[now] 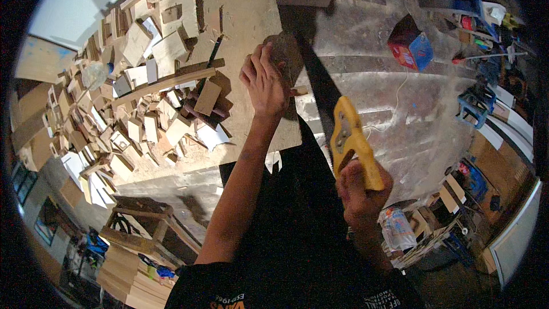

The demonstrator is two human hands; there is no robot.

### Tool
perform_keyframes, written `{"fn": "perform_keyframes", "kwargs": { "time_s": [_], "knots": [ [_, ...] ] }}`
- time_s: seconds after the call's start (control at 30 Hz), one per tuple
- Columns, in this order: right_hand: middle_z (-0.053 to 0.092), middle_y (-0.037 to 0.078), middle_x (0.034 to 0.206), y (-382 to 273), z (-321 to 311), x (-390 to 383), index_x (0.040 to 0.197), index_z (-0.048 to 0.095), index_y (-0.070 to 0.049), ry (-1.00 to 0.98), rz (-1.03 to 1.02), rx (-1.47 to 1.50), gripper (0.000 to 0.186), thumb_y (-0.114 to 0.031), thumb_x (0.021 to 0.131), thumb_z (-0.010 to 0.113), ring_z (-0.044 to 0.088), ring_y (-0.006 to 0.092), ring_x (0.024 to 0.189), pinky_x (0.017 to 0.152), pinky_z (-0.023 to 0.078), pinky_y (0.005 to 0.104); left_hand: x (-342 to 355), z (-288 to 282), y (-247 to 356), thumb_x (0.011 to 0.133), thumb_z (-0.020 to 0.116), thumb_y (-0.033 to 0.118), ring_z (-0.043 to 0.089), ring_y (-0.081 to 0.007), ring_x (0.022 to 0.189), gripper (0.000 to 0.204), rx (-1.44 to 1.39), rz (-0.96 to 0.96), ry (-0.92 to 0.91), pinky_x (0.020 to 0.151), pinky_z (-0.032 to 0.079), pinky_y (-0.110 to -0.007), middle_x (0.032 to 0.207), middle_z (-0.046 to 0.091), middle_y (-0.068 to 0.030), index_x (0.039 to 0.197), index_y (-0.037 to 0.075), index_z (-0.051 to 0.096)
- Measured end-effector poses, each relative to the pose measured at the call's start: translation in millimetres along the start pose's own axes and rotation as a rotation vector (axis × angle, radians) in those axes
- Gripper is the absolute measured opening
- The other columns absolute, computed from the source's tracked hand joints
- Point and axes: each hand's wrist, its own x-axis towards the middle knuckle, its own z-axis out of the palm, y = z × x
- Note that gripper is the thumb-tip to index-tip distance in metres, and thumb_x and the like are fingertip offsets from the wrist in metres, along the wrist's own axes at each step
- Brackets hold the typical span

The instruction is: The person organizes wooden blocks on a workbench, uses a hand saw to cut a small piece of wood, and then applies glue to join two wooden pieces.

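My right hand (363, 190) is wrapped round the yellow handle of a handsaw (351, 131). Its dark blade slants up and left, with the far part beside the table's right edge. At that edge my left hand (265, 86) bears down on a brown piece of wood (290, 56), fingers bent over it and thumb mostly hidden. The blade runs close along the wood's right side; whether its teeth are in the wood I cannot tell. A small pale wooden end (298, 90) sticks out past the edge just below the piece.
Many wooden offcuts (151, 126) cover the left of the worktable (243, 6), with a long strip (166, 84) and a dark pencil-like stick (215, 50) among them. A clear bottle (95, 74) lies there too. On the floor are a red-and-blue box (410, 46) and a blue stool (476, 106).
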Motion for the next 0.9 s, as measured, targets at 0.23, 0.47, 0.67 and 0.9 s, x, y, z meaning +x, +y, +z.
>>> {"fn": "perform_keyframes", "kwargs": {
  "time_s": [0.23,0.47,0.67,0.9],
  "knots": [
    [0.049,-0.001,0.059,8,15,-23,0.081,0.054,-0.003,-0.086,0.038,-0.044,0.033,-0.031,0.095,0.065,0.043,0.0054,0.045,0.039,0.033,0.0213,0,0,0,0.089,0.058,0.016,0.04,-0.033,0.127,0.055,0.011,0.006,0.044,0.106,0.026,-0.05,0.139,0.044,-0.0121,0.141,0.007,0.039],
    [0.049,-0.001,0.06,-2,32,-24,0.08,0.055,-0.003,-0.125,0.004,-0.251,0.033,-0.03,0.096,0.064,0.044,0.0065,0.048,0.044,0.035,0.0238,1,0,-2,0.09,0.054,0.015,0.042,-0.0302,0.126,0.049,0.033,-0.012,0.077,0.104,0.029,-0.047,0.137,0.047,-0.0088,0.137,0.008,0.043],
    [0.046,0.001,0.057,-2,58,-38,0.081,0.054,-0.002,-0.158,-0.138,-0.43,0.029,-0.025,0.096,0.064,0.042,0.0098,0.05,0.047,0.035,0.0287,1,0,-2,0.09,0.05,0.013,0.042,-0.0291,0.127,0.049,0.078,-0.016,0.068,0.104,0.029,-0.045,0.137,0.048,-0.0086,0.138,0.008,0.043],
    [0.046,0.001,0.057,3,60,-40,0.077,0.051,-0.004,-0.178,-0.101,-0.381,0.031,-0.026,0.095,0.064,0.044,0.0106,0.05,0.047,0.036,0.0294,0,2,-3,0.089,0.049,0.013,0.041,-0.0313,0.129,0.05,0.003,-0.028,0.048,0.106,0.027,-0.047,0.14,0.046,-0.0095,0.138,0.008,0.043]
  ]
}}
